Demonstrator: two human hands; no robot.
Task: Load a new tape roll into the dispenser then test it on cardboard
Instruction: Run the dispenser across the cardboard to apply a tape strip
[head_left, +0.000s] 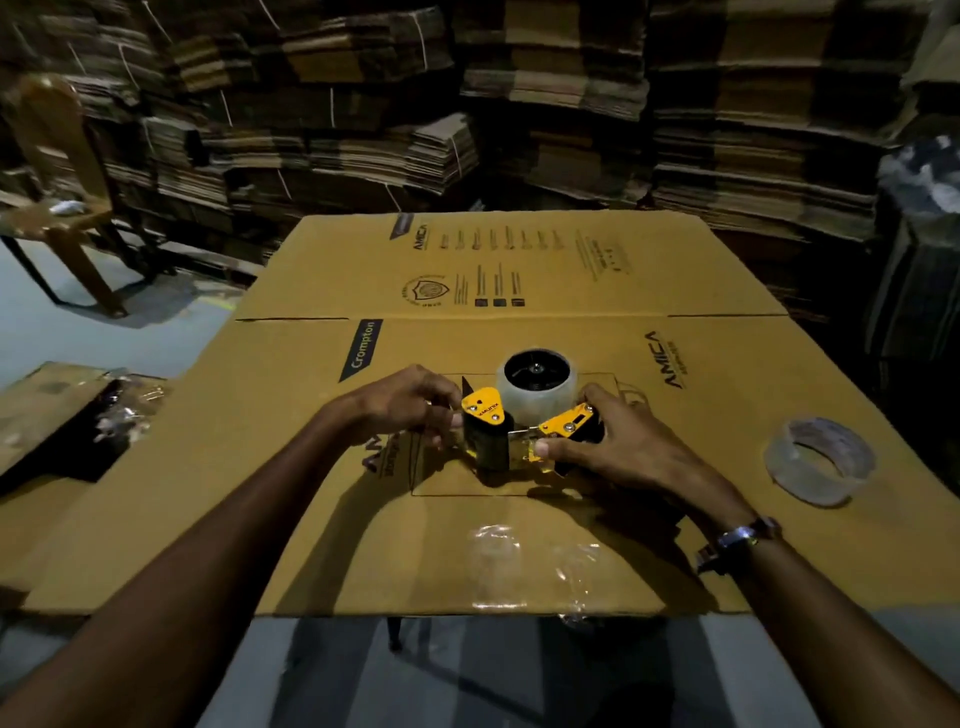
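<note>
A yellow and black tape dispenser (491, 422) lies on its side on the flattened cardboard box (701, 364). A clear tape roll (535, 399) sits on the dispenser's black hub. My left hand (402, 402) grips the dispenser's left side by the black roller. My right hand (618, 441) holds the yellow plate end, thumb pressed near the tape's loose end. A second, nearly used clear tape roll (821, 460) lies flat on the cardboard to the right.
Crumpled clear wrap (519, 558) lies on the cardboard's near edge. A smaller cardboard piece with plastic scraps (78, 415) sits at the left. A wooden chair (62, 171) stands far left. Stacks of flat cartons (519, 104) fill the background.
</note>
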